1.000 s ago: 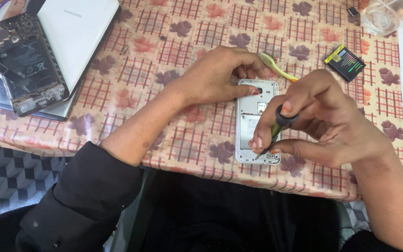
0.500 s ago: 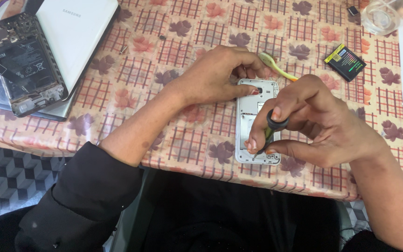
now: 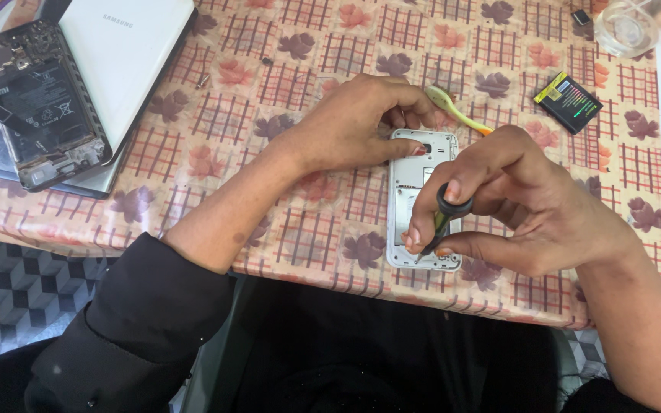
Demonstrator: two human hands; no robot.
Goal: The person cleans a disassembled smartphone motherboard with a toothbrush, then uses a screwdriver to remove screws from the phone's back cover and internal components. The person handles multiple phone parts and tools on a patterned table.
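At the far left we see an opened dark phone (image 3: 38, 103) with its back cover off, lying face down across a white laptop (image 3: 120, 57) and a grey device beneath it. All of this rests on the surface (image 3: 269, 229), which is covered by a checked cloth with a flower print. A small screw (image 3: 203, 79) lies on the cloth just right of the laptop.

Moving right, our left hand (image 3: 350, 122), its arm in a black sleeve, reaches across the cloth and presses down on the upper end of a white phone frame (image 3: 421, 195), fingers curled over its top edge and thumb lying along its left side. The frame lies flat near the front edge of the surface, back open and facing up.

Our right hand (image 3: 514, 203) is closed around a small screwdriver (image 3: 441, 220) with a black cap and green shaft, pinched between thumb and fingers, index fingertip on the cap. Its tip meets the lower part of the frame.

Behind the hands lies a yellow-green toothbrush (image 3: 457, 109). Further right sit a black phone battery (image 3: 571, 102) and, at the top corner, a clear glass (image 3: 627, 27).
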